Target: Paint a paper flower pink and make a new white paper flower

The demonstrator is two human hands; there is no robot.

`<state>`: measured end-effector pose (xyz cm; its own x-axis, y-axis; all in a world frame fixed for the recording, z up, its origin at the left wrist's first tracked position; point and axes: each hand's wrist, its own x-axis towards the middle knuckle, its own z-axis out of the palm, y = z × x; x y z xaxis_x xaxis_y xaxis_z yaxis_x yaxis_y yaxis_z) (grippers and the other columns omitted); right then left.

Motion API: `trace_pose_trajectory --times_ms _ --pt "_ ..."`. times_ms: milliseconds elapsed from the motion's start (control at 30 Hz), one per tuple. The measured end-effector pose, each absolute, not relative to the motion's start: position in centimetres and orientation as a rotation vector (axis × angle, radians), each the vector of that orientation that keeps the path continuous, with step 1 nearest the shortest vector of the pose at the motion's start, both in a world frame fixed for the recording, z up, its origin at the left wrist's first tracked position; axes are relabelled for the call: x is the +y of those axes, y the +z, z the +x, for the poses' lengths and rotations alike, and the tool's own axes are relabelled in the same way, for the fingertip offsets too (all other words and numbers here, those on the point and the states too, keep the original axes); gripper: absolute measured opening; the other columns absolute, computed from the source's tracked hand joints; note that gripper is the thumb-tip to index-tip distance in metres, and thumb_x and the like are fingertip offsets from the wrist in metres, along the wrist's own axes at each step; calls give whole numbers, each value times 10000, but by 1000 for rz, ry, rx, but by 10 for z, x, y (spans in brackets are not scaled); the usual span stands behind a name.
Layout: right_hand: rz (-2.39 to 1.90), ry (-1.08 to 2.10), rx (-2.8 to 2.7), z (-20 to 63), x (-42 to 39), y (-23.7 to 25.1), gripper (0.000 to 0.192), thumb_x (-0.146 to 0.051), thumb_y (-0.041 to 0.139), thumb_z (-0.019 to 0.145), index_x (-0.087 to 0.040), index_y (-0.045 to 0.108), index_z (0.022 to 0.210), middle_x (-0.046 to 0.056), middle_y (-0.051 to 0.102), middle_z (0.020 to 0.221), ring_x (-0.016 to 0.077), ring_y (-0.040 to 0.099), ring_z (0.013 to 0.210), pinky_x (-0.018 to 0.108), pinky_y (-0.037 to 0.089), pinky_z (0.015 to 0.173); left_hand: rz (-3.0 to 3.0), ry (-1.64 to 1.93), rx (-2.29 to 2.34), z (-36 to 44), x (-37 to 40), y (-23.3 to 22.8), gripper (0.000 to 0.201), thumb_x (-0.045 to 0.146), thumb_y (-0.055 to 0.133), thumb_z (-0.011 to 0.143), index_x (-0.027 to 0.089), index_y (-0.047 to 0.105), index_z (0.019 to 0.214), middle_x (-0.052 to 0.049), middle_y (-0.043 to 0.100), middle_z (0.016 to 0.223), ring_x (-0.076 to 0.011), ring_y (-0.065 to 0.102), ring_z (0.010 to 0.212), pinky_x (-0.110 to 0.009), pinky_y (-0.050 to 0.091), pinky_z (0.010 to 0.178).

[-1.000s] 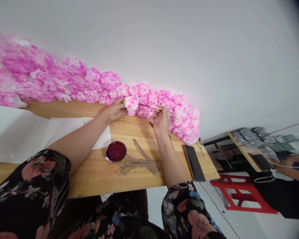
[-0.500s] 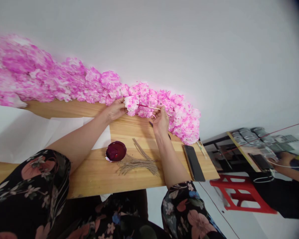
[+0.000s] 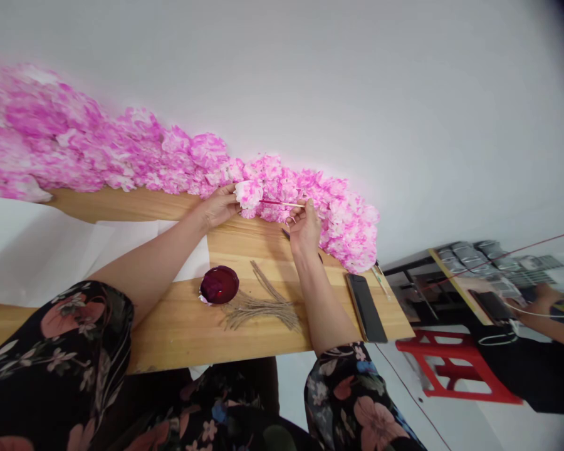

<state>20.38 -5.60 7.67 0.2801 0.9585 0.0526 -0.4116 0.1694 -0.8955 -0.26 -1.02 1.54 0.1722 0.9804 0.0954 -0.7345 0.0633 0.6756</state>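
Observation:
My left hand (image 3: 220, 207) is closed on a white and pink artificial flower (image 3: 249, 195), held up above the table. Between the fingers of my right hand (image 3: 304, 224) is a thin stick (image 3: 289, 205), pale near my fingers and dark red along the other half. Its red tip is at the flower's right side; whether it touches the petals I cannot tell. Below my hands stands a small bowl of dark red liquid (image 3: 220, 285). A bundle of thin brown stems (image 3: 261, 311) lies to the right of the bowl.
Pink and white flowers (image 3: 136, 150) are heaped along the wall. White paper (image 3: 126, 241) covers the wooden table's (image 3: 178, 344) left part. A black phone (image 3: 365, 307) lies near its right edge. Beyond are a red stool (image 3: 455, 366) and another person's arm (image 3: 538, 313).
The stick's red tip has dropped slightly along the flower's right side, and my right hand has shifted a little to the right. My left hand keeps hold of the flower.

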Motion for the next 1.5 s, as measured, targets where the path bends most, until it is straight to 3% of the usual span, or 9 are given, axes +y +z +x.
trace_pose_trajectory --times_ms 300,533,1100,1500 --pt "-933 1068 -816 204 -54 70 399 -589 837 835 -216 701 796 -68 614 624 72 548 567 181 448 526 683 1352 440 -3 -8 13 300 -30 839 661 163 791 885 -11 768 838 -139 713 760 -256 586 753" --pt "-937 1068 -774 205 -54 74 343 -532 806 877 -211 701 813 -67 611 636 73 566 577 188 454 536 679 1354 443 -3 -8 12 313 -18 850 639 166 801 887 -9 772 831 -135 711 749 -239 583 723" --pt "-949 1134 -704 201 -56 78 427 -599 782 898 -215 642 775 -79 557 582 71 527 531 191 432 511 667 1392 415 -7 -5 9 305 -8 829 694 185 753 918 -21 770 898 -160 718 840 -275 593 795" --pt "-936 1126 -799 197 -58 70 328 -510 767 917 -219 698 783 -60 605 609 80 559 570 186 462 522 656 1376 409 -7 -1 4 316 -4 837 713 195 774 950 -26 779 917 -175 732 883 -296 602 831"
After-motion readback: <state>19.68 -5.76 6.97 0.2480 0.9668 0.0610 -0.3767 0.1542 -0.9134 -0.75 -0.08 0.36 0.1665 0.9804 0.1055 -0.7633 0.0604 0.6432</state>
